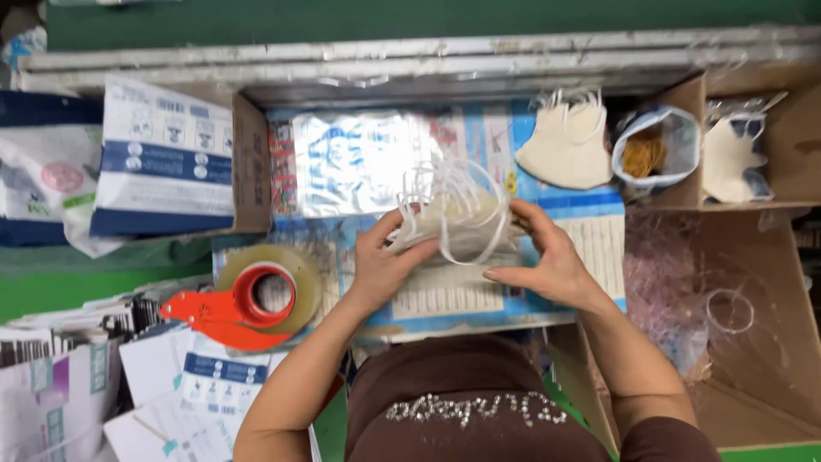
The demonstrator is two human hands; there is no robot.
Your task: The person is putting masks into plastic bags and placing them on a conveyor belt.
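Between the fingertips of both hands, above the middle of the worktable, sits a stack of pale face masks (457,224) with white ear loops springing up and outward from its top. The left hand (382,261) has its fingers curled round the near left edge of the stack, thumb pressed against the side, so it is closed on the masks. The right hand (547,257) closes on the right edge, fingers bent over the top and thumb underneath. The stack is held just above a blue and white printed sheet (479,295) that lies flat on the table. Directly behind the masks lies a shiny silver foil pouch (351,162), crinkled and catching the light. To the left of the left forearm rests a red tape dispenser (235,308) loaded with a roll of clear brownish tape. Farther left, a cardboard box (251,162) holds white and blue printed packets (162,162), and more such packets (205,385) are spread at the lower left. To the right, behind the right hand, another stack of cream masks (566,145) lies with its loops pointing away, beside a small bag of rubber bands (646,154) standing in a cardboard tray. A third stack of masks (731,158) sits in the tray, farther right. A large open carton (761,342) lined with clear plastic film stands at the person's right side.
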